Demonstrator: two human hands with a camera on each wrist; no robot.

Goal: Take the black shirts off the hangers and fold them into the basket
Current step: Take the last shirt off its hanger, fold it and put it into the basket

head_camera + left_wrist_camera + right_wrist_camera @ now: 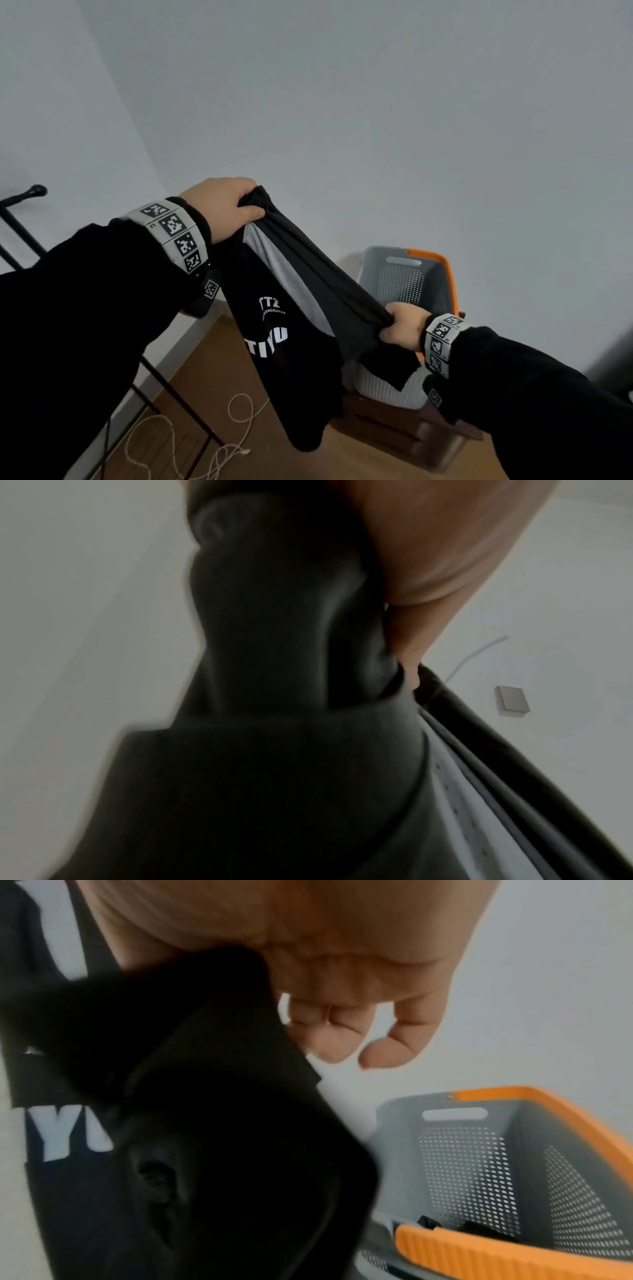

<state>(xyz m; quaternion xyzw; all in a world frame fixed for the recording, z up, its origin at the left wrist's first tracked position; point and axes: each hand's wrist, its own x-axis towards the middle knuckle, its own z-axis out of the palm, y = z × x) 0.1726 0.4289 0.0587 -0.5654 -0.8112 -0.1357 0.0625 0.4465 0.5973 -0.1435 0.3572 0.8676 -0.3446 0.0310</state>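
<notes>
A black shirt (294,325) with white lettering and a pale mesh lining hangs stretched in the air between both hands. My left hand (226,209) grips one bunched end up high; the left wrist view shows that black shirt (274,669) filling the frame under the left hand (428,561). My right hand (400,329) grips the other end lower down, in front of the grey basket (407,277) with orange trim. In the right wrist view the right hand (308,974) holds the black shirt (188,1123) beside the grey basket (479,1164), which has dark cloth at its bottom.
The basket stands on a low wooden stool (404,428) against the pale wall. A black metal clothes rack (24,205) runs along the left. White cable (191,445) lies looped on the wooden floor. A wall switch (514,702) shows in the left wrist view.
</notes>
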